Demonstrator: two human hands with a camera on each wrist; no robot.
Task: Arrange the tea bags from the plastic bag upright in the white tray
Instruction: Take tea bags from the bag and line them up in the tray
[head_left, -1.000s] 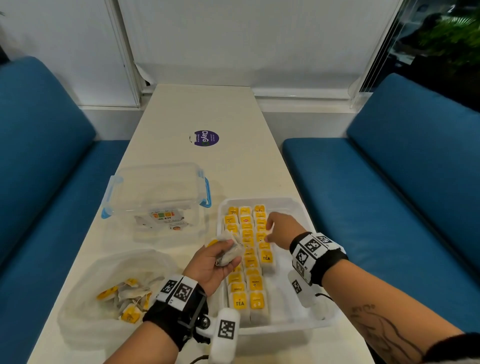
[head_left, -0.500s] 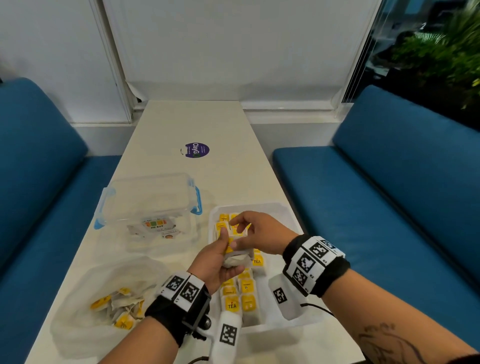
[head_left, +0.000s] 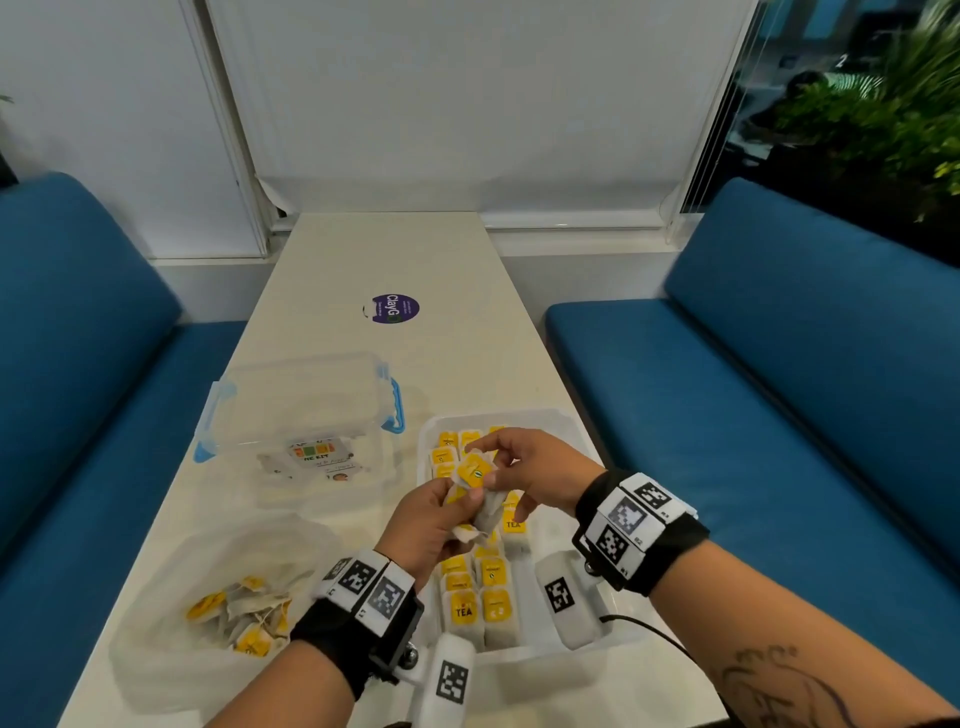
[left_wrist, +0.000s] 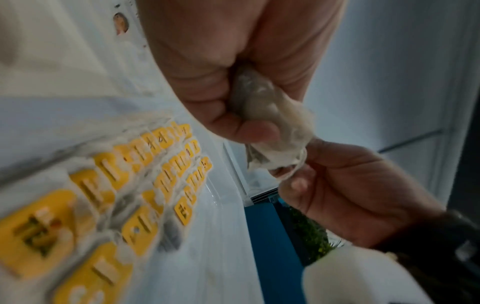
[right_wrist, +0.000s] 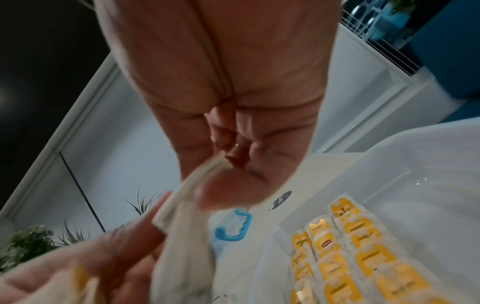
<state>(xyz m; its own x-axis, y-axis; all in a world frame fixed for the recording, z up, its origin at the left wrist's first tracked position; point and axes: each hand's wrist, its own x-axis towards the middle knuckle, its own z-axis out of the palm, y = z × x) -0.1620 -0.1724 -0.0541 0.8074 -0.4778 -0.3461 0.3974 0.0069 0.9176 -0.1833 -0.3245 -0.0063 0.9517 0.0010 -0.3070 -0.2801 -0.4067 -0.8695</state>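
My left hand (head_left: 441, 514) grips a small bunch of tea bags (head_left: 480, 499) above the white tray (head_left: 566, 423). My right hand (head_left: 511, 465) pinches the top of one tea bag (head_left: 477, 470) with a yellow tag in that bunch. In the left wrist view the bag's paper (left_wrist: 270, 123) runs from my left fingers (left_wrist: 244, 127) to my right hand (left_wrist: 345, 185). The right wrist view shows the pinched paper (right_wrist: 182, 205) at the thumb. Rows of upright yellow-tagged tea bags (head_left: 478, 608) fill the tray's left side. The plastic bag (head_left: 228, 608) at the left holds several more tea bags (head_left: 244, 618).
A clear lidded box with blue clips (head_left: 306, 415) stands behind the plastic bag, left of the tray. A purple round sticker (head_left: 395, 308) lies farther up the white table (head_left: 389, 260). Blue benches (head_left: 779, 415) flank both sides. The tray's right half (right_wrist: 415, 195) is bare.
My right hand left the tray's rows and came to the bunch in my left hand, then took hold of one bag. Both hands rose slightly above the tray.
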